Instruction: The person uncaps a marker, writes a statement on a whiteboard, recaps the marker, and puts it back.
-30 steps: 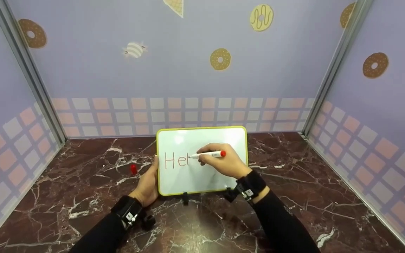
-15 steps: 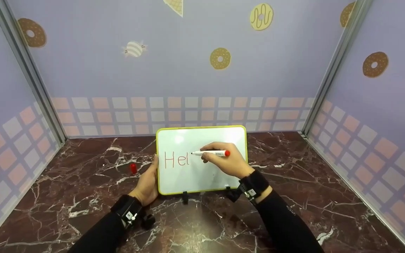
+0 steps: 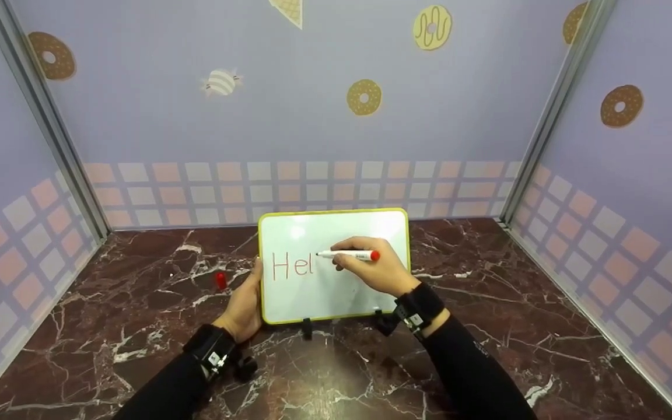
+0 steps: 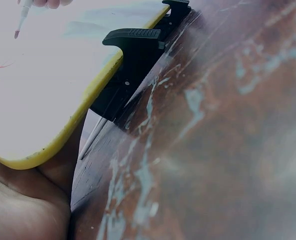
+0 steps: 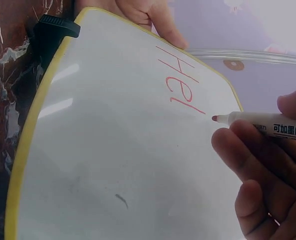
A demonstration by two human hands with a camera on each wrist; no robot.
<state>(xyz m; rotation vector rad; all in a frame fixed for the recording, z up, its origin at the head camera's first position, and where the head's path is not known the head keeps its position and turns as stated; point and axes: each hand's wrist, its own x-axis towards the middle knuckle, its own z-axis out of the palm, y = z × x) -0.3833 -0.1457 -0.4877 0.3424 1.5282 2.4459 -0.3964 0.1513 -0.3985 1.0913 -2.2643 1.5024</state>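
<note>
We've got our left hand point(image 3: 242, 309) wrapped on the left edge of the whiteboard point(image 3: 312, 297), thumb along the rim & fingers behind it. The board leans back in the mid. of the table point(image 3: 155, 280), w/ black clips point(image 3: 307, 328) on its bottom edge. Our right hand point(image 3: 374, 265) pinches the marker point(image 3: 363, 255), tip pointing at the top of the "l" & just beside it. We can't tell if the tip touches the board. The red letters point(image 3: 301, 267) say "Hel", so we think we're partway thru writing, w/ 3 letters done & lots of white room to the rt. Next move prob. calls for us to set the tip just rt. of the "l", press softly & pull a line abt. as tall. Our left hand shld. hold tight, b/c a wobble cld. make the line crooked. The red cap point(image 3: 221, 280) is on the table near our left hand, & it can wait there.
</note>
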